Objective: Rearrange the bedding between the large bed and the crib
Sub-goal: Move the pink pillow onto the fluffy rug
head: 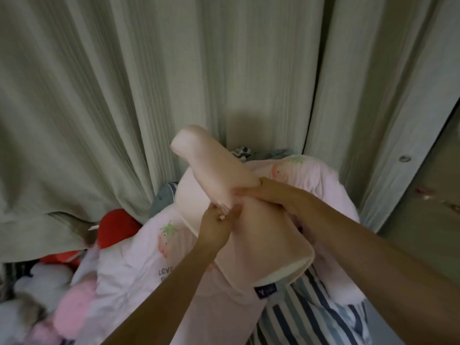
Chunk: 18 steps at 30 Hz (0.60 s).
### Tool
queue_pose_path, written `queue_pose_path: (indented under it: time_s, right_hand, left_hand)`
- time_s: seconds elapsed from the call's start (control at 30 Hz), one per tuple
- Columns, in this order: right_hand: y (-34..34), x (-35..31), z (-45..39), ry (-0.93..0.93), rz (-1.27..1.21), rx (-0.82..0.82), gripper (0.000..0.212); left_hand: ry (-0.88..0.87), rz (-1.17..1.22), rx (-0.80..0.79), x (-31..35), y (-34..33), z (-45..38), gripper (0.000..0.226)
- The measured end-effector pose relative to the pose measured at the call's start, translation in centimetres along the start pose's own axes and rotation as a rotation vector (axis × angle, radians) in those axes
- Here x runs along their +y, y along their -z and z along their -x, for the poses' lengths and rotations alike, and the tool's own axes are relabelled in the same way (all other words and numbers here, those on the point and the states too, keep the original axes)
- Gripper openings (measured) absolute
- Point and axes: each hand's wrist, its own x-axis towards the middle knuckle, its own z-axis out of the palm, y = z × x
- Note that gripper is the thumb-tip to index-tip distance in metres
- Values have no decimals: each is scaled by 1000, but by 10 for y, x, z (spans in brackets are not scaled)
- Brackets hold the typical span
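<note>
A pale pink contoured pillow (263,235) is held up in the middle of the view, bent so that its far end (199,153) points up toward the curtain. My left hand (216,225) pinches its left edge near the bend. My right hand (271,195) grips the pillow at the fold from the right. Under the pillow lies a pink quilt with strawberry prints (139,265), bunched into a heap. A blue-and-white striped cloth (306,310) lies below it at the lower right. A dark label (265,291) shows at the pillow's near edge.
A grey-green curtain (174,78) hangs close behind the heap. Soft toys in red (117,226), white and pink (72,310) pile up at the lower left. A pale panel with a screw (404,158) stands at the right edge.
</note>
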Motion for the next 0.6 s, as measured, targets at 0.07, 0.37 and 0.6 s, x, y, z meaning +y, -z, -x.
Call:
queue_pose_path:
  time_s: [0.07, 0.37, 0.6]
  right_hand:
    - [-6, 3, 0, 70, 86, -10, 90]
    - [-39, -2, 7, 444, 335, -182, 48]
    - [-59, 2, -23, -40, -67, -221, 50]
  left_hand:
    - [144, 183, -141, -7, 12, 8, 18]
    - [382, 592, -28, -16, 74, -14, 69]
    - [332, 560, 203, 13, 123, -5, 54]
